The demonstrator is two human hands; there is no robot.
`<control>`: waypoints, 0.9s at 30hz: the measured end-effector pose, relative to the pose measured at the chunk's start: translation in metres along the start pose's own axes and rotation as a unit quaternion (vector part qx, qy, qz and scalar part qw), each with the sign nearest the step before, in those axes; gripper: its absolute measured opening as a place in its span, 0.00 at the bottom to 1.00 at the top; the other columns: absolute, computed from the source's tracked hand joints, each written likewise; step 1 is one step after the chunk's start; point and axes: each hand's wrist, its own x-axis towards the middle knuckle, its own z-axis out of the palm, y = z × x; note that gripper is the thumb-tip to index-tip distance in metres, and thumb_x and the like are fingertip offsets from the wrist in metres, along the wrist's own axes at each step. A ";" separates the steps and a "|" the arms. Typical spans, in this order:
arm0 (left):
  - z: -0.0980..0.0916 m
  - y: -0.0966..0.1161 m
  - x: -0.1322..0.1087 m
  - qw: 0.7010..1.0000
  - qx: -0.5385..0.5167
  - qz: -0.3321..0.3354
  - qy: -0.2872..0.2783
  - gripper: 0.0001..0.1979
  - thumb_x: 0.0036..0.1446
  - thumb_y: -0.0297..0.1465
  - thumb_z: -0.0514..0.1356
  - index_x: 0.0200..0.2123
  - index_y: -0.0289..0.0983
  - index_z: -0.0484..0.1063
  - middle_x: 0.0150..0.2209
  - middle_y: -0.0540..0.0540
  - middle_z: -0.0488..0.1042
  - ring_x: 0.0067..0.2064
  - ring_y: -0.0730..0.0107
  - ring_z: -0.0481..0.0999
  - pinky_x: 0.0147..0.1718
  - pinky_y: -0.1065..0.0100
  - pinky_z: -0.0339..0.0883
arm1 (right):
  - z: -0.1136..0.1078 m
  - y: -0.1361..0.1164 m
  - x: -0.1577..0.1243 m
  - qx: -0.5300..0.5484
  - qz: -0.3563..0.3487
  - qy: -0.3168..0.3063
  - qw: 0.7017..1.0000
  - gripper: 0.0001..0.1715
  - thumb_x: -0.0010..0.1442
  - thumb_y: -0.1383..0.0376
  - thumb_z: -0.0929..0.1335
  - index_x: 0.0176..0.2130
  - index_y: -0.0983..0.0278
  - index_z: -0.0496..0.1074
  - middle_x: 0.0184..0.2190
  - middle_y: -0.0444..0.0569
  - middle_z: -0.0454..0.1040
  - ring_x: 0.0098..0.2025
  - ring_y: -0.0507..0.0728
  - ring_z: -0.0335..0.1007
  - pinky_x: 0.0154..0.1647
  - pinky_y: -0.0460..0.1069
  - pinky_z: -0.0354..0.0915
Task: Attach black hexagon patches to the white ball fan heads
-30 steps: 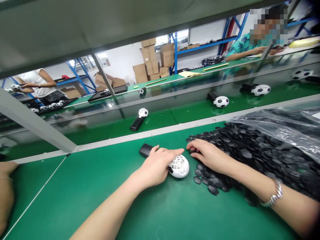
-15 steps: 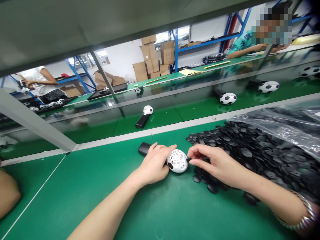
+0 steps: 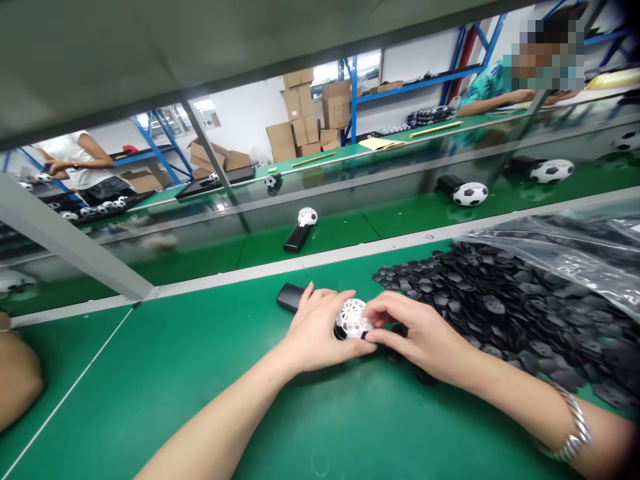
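Note:
A white lattice ball-shaped fan head point(image 3: 351, 316) on a black handle point(image 3: 291, 297) lies on the green table point(image 3: 320, 413). My left hand point(image 3: 316, 332) is wrapped round the fan, gripping it. My right hand point(image 3: 416, 333) presses its fingers against the right side of the white head, pinching something small and dark there that I cannot make out clearly. A heap of small black plastic pieces point(image 3: 505, 303) lies just right of my right hand.
A clear plastic bag point(image 3: 565, 250) covers part of the black heap. Football-patterned fans point(image 3: 469, 193) ride the conveyor behind, one lattice fan point(image 3: 301, 229) among them. Other people work at far left point(image 3: 75, 167) and top right point(image 3: 495, 90). Someone's arm point(image 3: 17, 380) rests at the left edge.
My right hand left the black heap with a small piece and came onto the white head. My left hand turned and closed round the fan. The fans on the conveyor drifted right.

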 end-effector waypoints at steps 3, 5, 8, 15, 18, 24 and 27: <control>-0.001 0.001 0.000 1.000 0.003 -0.003 0.000 0.35 0.45 0.49 0.62 0.54 0.41 0.60 0.51 0.44 0.67 0.55 0.59 0.62 0.60 0.49 0.35 | 0.001 0.003 0.002 0.008 0.029 0.017 0.999 0.08 0.56 0.64 0.67 0.38 0.61 0.65 0.37 0.49 0.68 0.38 0.56 0.64 0.37 0.50 0.63; -0.001 0.002 0.000 1.000 0.003 -0.001 -0.001 0.34 0.45 0.48 0.62 0.54 0.41 0.60 0.52 0.44 0.67 0.55 0.59 0.61 0.60 0.49 0.35 | 0.001 0.005 0.002 0.007 0.036 0.013 0.999 0.09 0.57 0.63 0.66 0.40 0.61 0.65 0.40 0.50 0.67 0.41 0.57 0.63 0.37 0.50 0.63; -0.002 0.002 -0.001 1.000 -0.001 0.006 -0.005 0.33 0.48 0.47 0.61 0.55 0.41 0.59 0.53 0.45 0.66 0.55 0.59 0.61 0.60 0.49 0.35 | 0.002 0.007 0.001 0.008 0.038 0.007 0.999 0.10 0.58 0.62 0.65 0.42 0.61 0.64 0.43 0.51 0.67 0.44 0.58 0.63 0.38 0.51 0.64; -0.004 0.002 -0.001 1.000 -0.001 0.011 -0.018 0.30 0.51 0.44 0.58 0.56 0.40 0.58 0.53 0.44 0.65 0.55 0.59 0.61 0.60 0.49 0.35 | 0.002 0.006 -0.002 0.031 0.069 -0.008 0.997 0.15 0.59 0.62 0.64 0.46 0.62 0.63 0.45 0.51 0.67 0.39 0.56 0.67 0.38 0.51 0.67; -0.003 0.002 -0.002 1.000 0.003 0.015 -0.020 0.31 0.52 0.44 0.59 0.56 0.38 0.57 0.52 0.42 0.66 0.54 0.60 0.62 0.60 0.50 0.36 | 0.002 0.006 -0.002 0.084 0.089 -0.030 0.992 0.17 0.59 0.62 0.64 0.49 0.61 0.61 0.47 0.52 0.67 0.35 0.54 0.68 0.32 0.49 0.69; -0.001 0.003 -0.002 0.999 0.011 0.036 0.002 0.29 0.53 0.43 0.58 0.54 0.36 0.59 0.50 0.42 0.68 0.51 0.60 0.64 0.58 0.53 0.45 | 0.005 0.009 -0.002 0.111 0.098 -0.032 0.988 0.17 0.60 0.62 0.63 0.49 0.61 0.60 0.46 0.51 0.68 0.27 0.50 0.67 0.26 0.47 0.69; 0.000 0.003 -0.001 0.999 0.010 0.047 0.017 0.24 0.53 0.41 0.59 0.51 0.38 0.62 0.48 0.44 0.69 0.48 0.60 0.66 0.54 0.55 0.53 | 0.007 0.008 -0.002 0.117 0.107 -0.037 0.987 0.16 0.60 0.61 0.63 0.48 0.61 0.60 0.45 0.51 0.68 0.24 0.49 0.67 0.23 0.47 0.68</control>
